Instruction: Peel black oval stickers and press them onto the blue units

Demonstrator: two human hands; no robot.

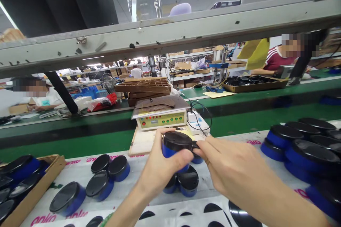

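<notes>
My left hand (166, 159) is wrapped round a black-topped blue round part (177, 142), holding it above the table, thumb across its near side. Close against its right side is my right hand (226, 163), its fingers pinched; what they hold, if anything, is hidden. Below and behind my hands sit more round parts (188, 181) of the same kind. Several others (99, 184) stand to the left, and a stacked group (311, 152) is at the right. Flat black discs (213, 208) lie on a white sheet at the front edge.
A cardboard tray (50, 177) with round parts is at the left. Ahead are a control box (161, 118) with lights and cables (202, 113) beside it. A metal shelf beam (170, 33) crosses above. Beyond the green belt (234, 113), people sit at left and right.
</notes>
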